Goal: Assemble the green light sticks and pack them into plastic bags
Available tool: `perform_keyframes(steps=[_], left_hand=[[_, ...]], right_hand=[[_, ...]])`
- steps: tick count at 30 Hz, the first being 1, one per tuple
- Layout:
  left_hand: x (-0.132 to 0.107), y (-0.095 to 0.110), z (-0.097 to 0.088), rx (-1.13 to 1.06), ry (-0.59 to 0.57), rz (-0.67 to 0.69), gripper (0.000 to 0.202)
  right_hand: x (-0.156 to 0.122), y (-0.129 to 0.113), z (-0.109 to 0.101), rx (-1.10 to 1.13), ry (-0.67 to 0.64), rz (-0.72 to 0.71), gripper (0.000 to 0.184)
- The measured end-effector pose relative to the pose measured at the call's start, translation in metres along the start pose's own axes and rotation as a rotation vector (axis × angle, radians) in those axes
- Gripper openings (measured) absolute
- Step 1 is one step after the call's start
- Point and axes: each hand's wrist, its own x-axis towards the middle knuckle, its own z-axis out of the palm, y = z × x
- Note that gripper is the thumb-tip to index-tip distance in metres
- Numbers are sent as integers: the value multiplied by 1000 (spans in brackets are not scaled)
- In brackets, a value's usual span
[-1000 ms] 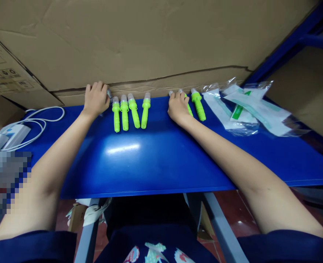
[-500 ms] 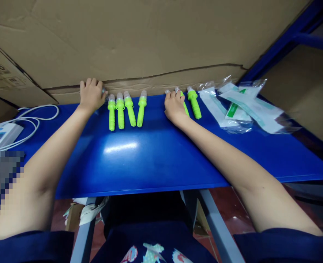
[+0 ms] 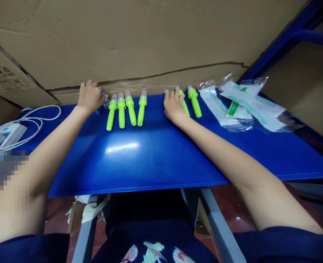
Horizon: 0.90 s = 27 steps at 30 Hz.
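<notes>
Well, green tubes [image 3: 185, 104] look light & stiff, prob. best held mid-body; R hand [image 3: 175, 106] curled over some, L hand [image 3: 89, 96] by clear plastic [image 3: 105, 103], can't tell either's grip.

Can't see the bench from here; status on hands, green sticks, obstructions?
Left hand at transparent piece. Right hand over green stick. Four more sticks between hands. Bagged packets at right, apparently not blocking.

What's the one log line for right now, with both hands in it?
left hand: at clear plastic piece | right hand: partly covering green stick | between hands: four green sticks
</notes>
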Motion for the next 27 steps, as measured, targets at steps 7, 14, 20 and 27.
perform_keyframes(steps=[7, 14, 20, 27], left_hand=[[-15, 7, -3, 50, -33, 16, 50], [-44, 15, -9, -3, -24, 31, 51], [-62, 23, -13, -62, -45, 41, 53], [-61, 32, -10, -55, -10, 5, 48]], right_hand=[[4, 3, 13, 39, 42, 8, 47], [4, 6, 18, 19, 57, -23, 50], [1, 1, 10, -96, 1, -6, 49], [1, 4, 11, -41, 3, -15, 50]])
